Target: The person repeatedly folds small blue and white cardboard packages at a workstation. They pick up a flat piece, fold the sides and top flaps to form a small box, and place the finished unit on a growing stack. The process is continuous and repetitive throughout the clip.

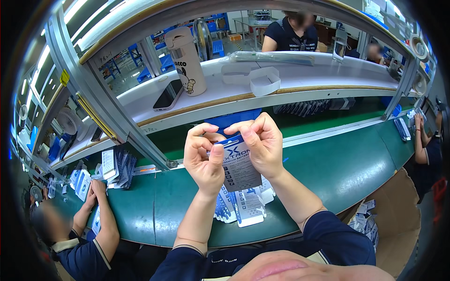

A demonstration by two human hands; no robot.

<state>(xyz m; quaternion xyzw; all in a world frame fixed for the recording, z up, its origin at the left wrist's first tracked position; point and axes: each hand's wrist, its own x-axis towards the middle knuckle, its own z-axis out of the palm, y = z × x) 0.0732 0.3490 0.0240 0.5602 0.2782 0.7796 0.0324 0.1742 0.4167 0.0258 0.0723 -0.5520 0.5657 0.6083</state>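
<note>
My left hand [204,157] and my right hand [263,146] are raised over the green work table, pinching the top of a flat battery box [241,172]. It is grey-black with a blue and white upper part and a hang-hole tab. The fingers of both hands bend around the tab at its upper edge; whether the flap is closed cannot be made out. Below it, several similar flat boxes [249,216] lie in an overlapping pile on the table, partly hidden by the held box.
A shelf [323,79] over the table bears a tumbler [191,70], a phone [168,95] and a white paper ring [265,82]. More boxes [119,169] stand at left, beside a co-worker's hands [96,189]. A cardboard carton [398,213] is at right; another co-worker [426,140] sits beyond.
</note>
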